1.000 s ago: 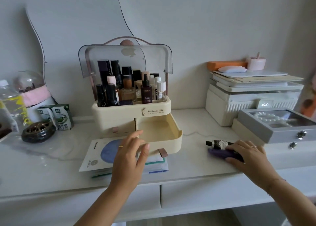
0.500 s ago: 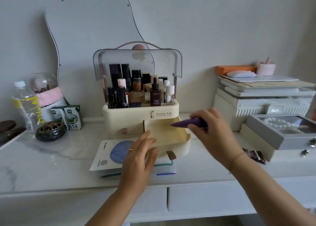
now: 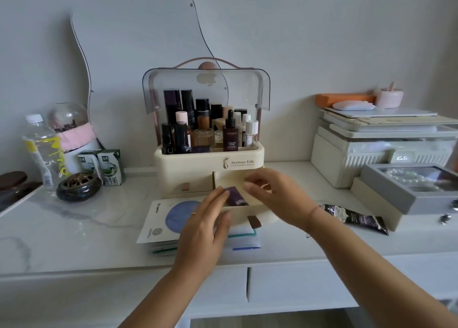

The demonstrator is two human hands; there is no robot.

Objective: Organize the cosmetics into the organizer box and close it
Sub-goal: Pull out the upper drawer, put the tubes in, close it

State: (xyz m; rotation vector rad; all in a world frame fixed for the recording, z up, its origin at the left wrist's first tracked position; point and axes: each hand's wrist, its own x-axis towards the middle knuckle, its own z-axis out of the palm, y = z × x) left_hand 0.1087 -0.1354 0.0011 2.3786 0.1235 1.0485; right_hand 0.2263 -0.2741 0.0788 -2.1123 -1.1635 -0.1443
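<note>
Head view: the purple tube (image 3: 234, 195) lies inside the pulled-out right drawer (image 3: 257, 216) of the organizer box (image 3: 209, 160), its long axis running front to back and slightly angled, one end pointing toward the box body. The right hand (image 3: 275, 198) hovers over the drawer with fingers loosely curled; whether it grasps the tube or has let go cannot be determined. The left hand (image 3: 205, 228) rests spread and flat, holding nothing, against the drawer front and the sheet mask packets (image 3: 161, 221). Risk: a tube lying askew may jam the drawer on closing. The black tube (image 3: 357, 219) remains on the table (image 3: 74, 228), unsorted; the clear lid (image 3: 205, 89) stands raised.
</note>
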